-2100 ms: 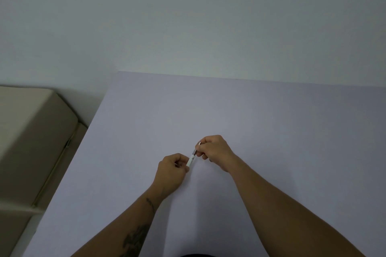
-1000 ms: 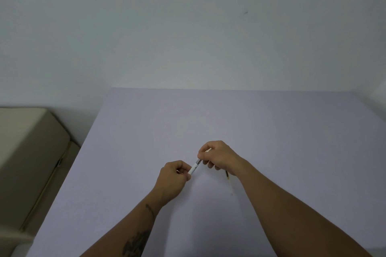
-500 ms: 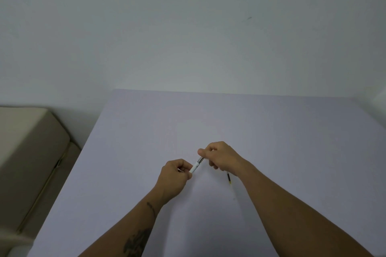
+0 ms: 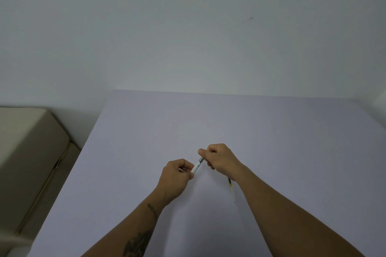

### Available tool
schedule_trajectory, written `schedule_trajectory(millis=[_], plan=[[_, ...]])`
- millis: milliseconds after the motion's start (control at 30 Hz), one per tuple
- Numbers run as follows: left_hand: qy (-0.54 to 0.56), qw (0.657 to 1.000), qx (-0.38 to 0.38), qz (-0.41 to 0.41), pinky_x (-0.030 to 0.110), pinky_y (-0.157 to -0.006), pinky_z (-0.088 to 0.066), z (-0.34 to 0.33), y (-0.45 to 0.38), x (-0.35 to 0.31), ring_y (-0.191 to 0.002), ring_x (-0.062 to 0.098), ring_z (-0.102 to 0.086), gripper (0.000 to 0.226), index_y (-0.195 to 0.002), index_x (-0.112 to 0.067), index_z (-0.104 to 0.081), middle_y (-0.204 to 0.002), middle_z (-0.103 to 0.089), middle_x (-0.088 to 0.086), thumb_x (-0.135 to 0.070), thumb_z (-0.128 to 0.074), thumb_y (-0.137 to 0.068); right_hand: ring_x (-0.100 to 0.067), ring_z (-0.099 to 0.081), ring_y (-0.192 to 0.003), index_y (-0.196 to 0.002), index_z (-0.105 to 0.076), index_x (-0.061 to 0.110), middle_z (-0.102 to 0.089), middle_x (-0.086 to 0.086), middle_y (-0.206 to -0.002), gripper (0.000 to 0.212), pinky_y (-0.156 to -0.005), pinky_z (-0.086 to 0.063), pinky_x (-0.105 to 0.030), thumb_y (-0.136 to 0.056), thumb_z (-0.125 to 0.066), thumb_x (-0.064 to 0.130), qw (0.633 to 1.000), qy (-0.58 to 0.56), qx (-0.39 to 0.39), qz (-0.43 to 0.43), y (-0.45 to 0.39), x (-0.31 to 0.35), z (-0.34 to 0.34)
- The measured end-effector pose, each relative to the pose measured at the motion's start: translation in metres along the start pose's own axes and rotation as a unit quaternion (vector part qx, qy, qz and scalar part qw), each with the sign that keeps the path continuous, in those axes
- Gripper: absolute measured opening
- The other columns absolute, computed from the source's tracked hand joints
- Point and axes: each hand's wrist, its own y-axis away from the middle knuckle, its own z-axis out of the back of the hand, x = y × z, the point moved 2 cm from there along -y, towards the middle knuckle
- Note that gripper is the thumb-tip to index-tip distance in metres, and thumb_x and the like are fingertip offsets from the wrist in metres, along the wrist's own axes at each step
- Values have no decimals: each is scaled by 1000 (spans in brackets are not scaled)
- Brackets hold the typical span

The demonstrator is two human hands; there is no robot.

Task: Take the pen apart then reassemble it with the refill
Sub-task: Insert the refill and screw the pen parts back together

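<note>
A small white pen with a dark metal end is held between both hands above the lilac table. My left hand is closed around the pen's white lower end. My right hand pinches the dark upper end with thumb and forefinger. A thin refill, dark with a yellowish lower part, lies on the table just under my right wrist, partly hidden by it.
The table's left edge runs diagonally, with a beige cushioned seat beside and below it. A plain pale wall stands behind the table's far edge.
The two hands have drawn slightly apart along the pen, showing more of the dark end. The refill has come into view under my right wrist. The head view shifted.
</note>
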Motion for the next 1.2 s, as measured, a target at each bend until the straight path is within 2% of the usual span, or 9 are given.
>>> schedule_trajectory(millis=[167,267,400,500,567,667,767,933,1200], plan=[[4,1000,-2,-4,30,-63,-47,0,-3,-3,-66,17,-53,13,-85,-12,-73,-75,-61,1,-2,-65,-83,-14,-56,-63,-101,-75,12,-67,-5,-78,16,-55,-42,-25,-90,-66,19,991,-112,56,-41,0,4,5],[13,1000,-3,-1,31,-65,-48,0,-4,-3,-68,18,-54,13,-85,-13,-73,-76,-62,1,-2,-65,-83,-13,-53,-61,-96,-78,9,-67,-5,-78,17,-54,-41,-24,-90,-63,4,979,-175,80,-61,-3,2,4],[10,1000,0,-1,32,-67,-49,0,-5,-2,-70,18,-55,15,-84,-14,-73,-77,-63,1,-2,-65,-83,-12,-50,-59,-82,-74,6,-65,-5,-76,10,-52,-40,-23,-89,-70,13,980,-182,47,-70,-4,-2,-3],[10,1000,3,-4,32,-68,-49,0,-5,-1,-71,18,-56,14,-85,-13,-73,-77,-63,1,-2,-65,-84,-15,-49,-60,-68,-61,13,-59,-6,-73,26,-51,-40,-25,-86,-73,27,987,-146,12,-62,-5,-4,-9],[9,1000,4,-4,32,-68,-49,0,-6,-1,-71,18,-56,14,-86,-13,-73,-78,-63,2,-3,-64,-84,-14,-51,-59,-71,-60,13,-58,-4,-72,27,-51,-40,-25,-87,-73,30,990,-129,3,-54,-5,-4,-12],[15,1000,0,-1,34,-70,-51,2,-7,-2,-71,19,-56,13,-86,-13,-73,-78,-62,3,-3,-65,-84,-12,-54,-60,-91,-73,12,-62,-4,-78,10,-54,-42,-25,-90,-69,21,971,-224,34,-74,-3,-2,-6],[15,1000,-5,5,37,-73,-52,4,-9,0,-72,19,-56,12,-86,-14,-74,-78,-63,2,-4,-66,-83,-13,-55,-67,-104,-78,14,-62,-2,-78,20,-60,-44,-27,-92,-63,8,955,-274,71,-84,-6,-3,5],[10,1000,-1,3,35,-70,-52,2,-11,0,-71,19,-56,13,-85,-15,-74,-77,-63,2,-4,-67,-83,-13,-56,-67,-93,-80,11,-63,-1,-74,20,-60,-48,-27,-94,-61,5,955,-273,62,-100,-7,-4,1],[8,1000,-1,2,34,-69,-51,4,-11,1,-69,17,-56,14,-84,-16,-73,-76,-63,0,-4,-66,-83,-15,-54,-65,-79,-63,14,-62,-2,-77,15,-57,-44,-28,-88,-72,23,976,-200,11,-82,-8,-1,-12]])
